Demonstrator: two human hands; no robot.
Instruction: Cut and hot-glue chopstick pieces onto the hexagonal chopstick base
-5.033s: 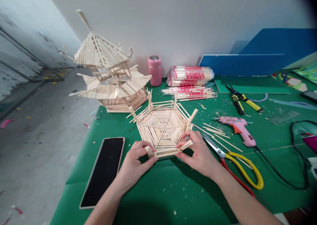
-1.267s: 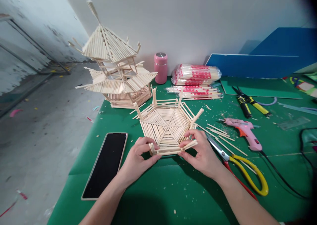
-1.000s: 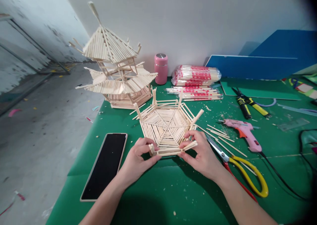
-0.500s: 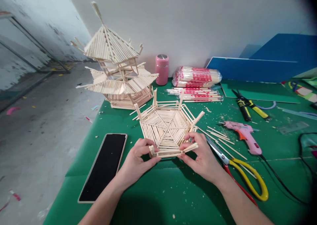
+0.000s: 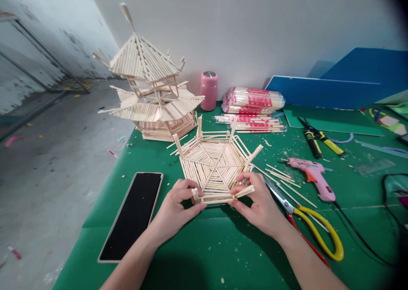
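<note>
At the far left, pale grey floor (image 5: pixel 73 162) strewn with coloured scraps (image 5: pixel 14 252) runs up to the edge of the green surface (image 5: pixel 239 245). A phone (image 5: pixel 132 217) lies dark-screened in the lower left of the frame, its lower right part covered by the person's left arm (image 5: pixel 137 256). Above it, in the upper left, a stick-built pagoda (image 5: pixel 145 60) stands upright with two tiers of roof.

The left hand (image 5: pixel 177 203), just below centre, is nearly closed, thumb and fingers pinching the near left corner of a six-sided stick base (image 5: pixel 213 164). This base sits in the middle of the frame, between the hands and beyond them, its near edge spanning the gap from one to the other. Paired-stick posts (image 5: pixel 255 153) rise at its corners, some leaning outward, and a low rail (image 5: pixel 215 198) runs along the near side. Behind the base, by the wall, stands a pink flask (image 5: pixel 209 92). To its right lie red-and-clear packs (image 5: pixel 253 99) of chopsticks.

The right hand (image 5: pixel 256 203) is likewise nearly closed, thumb and forefinger gripping the near right corner by its slanting post. Just right of it lie loose sticks (image 5: pixel 298 194) and scissors (image 5: pixel 289 207) with one yellow and one red handle. Further right are a pink glue gun (image 5: pixel 314 173) trailing a black cord (image 5: pixel 357 235), yellow-and-black pliers (image 5: pixel 318 137) above it, and blue boards (image 5: pixel 325 92) in the upper right.
</note>
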